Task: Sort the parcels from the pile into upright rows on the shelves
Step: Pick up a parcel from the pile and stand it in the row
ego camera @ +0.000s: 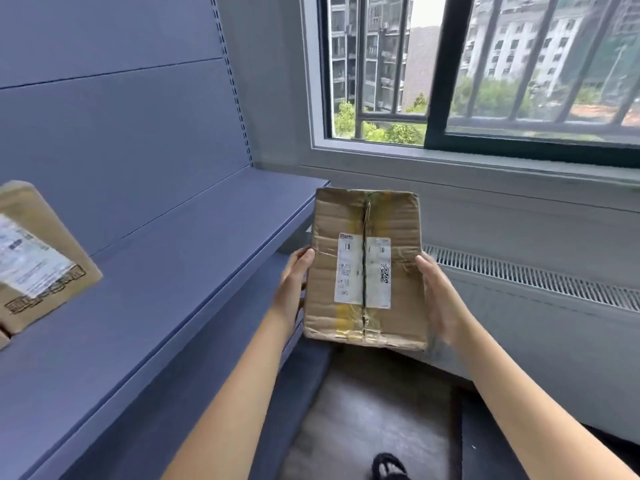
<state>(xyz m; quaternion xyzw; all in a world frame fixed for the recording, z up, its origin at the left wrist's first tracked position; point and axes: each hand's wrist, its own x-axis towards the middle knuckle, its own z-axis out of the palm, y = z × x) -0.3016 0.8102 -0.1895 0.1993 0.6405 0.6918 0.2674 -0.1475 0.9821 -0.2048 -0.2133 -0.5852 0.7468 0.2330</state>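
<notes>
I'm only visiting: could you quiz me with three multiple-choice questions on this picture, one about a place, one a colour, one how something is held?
1. Where is the far-left parcel? A on the shelf; B on the windowsill; C on the floor.
2. The shelf's colour? A green; B blue; C red.
3. How is the centre parcel held? A by one hand; B by left hand and right hand, at its sides; C unheld.
Answers: 1 A, it sits on the shelf surface. 2 B, its surfaces are blue. 3 B, a hand grips each side edge.
</notes>
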